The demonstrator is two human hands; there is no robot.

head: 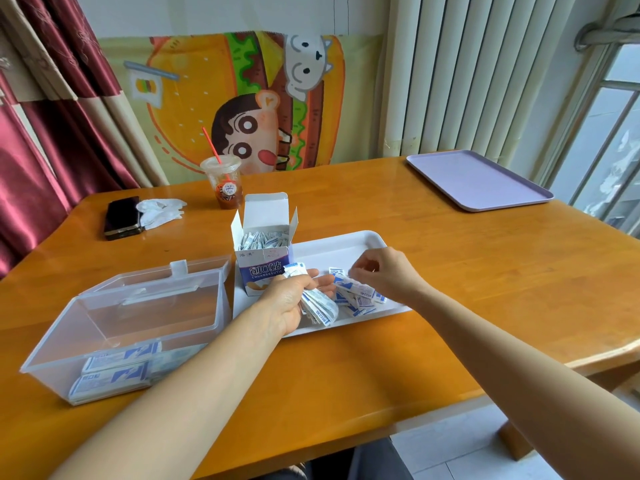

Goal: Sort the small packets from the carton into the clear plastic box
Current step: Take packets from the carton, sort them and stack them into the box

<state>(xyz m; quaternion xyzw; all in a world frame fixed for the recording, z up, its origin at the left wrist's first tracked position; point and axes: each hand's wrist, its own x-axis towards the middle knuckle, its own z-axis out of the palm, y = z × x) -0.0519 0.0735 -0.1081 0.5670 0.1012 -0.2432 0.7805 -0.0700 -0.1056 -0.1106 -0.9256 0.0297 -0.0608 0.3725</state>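
Two bare forearms are stretched from the near edge across the wooden table (346,368) to a white tray (346,245). A bundle of packets (320,308) is gripped in the left hand (289,299), fingers curled round it so that the packets are kept squared together as a stack. The right hand (384,271) is bent down over the loose packets (360,296) heaped on the tray, and the edge of one looks to be pinched between thumb and fingertips, probably to be added to the bundle.

The carton (265,261) is stood upright at the tray's left end, flaps open, with many more packets seen inside. It is kept just beside the hands, so that each handful can be tipped out and the strays held in by the tray's rim.

The clear plastic box (52,341) is set to the left of the tray, near the left arm. Its lid (156,282) is thrown back so the opening is left free. A few stacked packets (114,372) are already laid flat in its near end, with most of the floor still bare, so the sorting is judged to be at an early stage.

Farther off, a drink cup (225,183), a dark phone (121,216), a crumpled tissue (161,211) and a lilac tray (478,178) are left out of the way.
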